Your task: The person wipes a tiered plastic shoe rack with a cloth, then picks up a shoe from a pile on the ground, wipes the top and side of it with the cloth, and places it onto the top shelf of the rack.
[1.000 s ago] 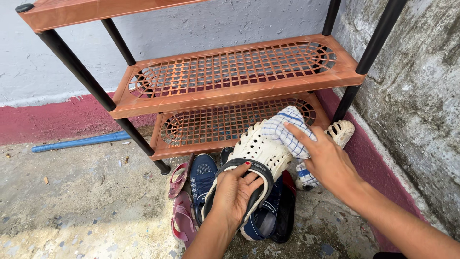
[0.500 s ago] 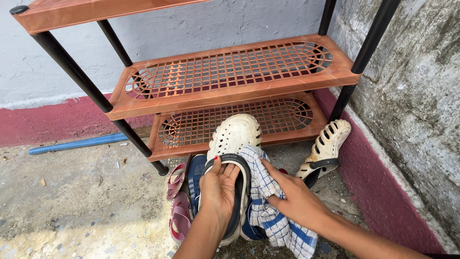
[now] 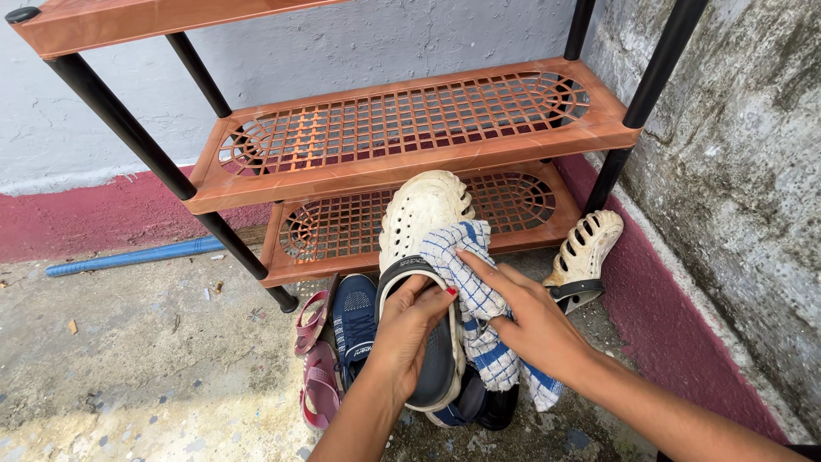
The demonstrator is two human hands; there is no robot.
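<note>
My left hand (image 3: 412, 329) grips a cream perforated clog (image 3: 421, 214) by its heel end, where a dark strap crosses, holding it up in front of the orange rack. My right hand (image 3: 534, 321) presses a white and blue checked cloth (image 3: 469, 287) against the clog's right side. The cloth hangs down below my right wrist. The matching second clog (image 3: 585, 255) lies on the ground to the right, by the rack's leg.
An orange plastic shoe rack (image 3: 402, 171) with black poles stands against the grey wall. Navy sneakers (image 3: 355, 321) and pink sandals (image 3: 315, 359) lie on the concrete under my hands. A blue pipe (image 3: 128, 257) lies at left. A rough wall (image 3: 735, 171) closes the right side.
The clog has been lifted and turned more upright. My right hand with the cloth moved from the toe down to the lower side, then back up along the clog's side.
</note>
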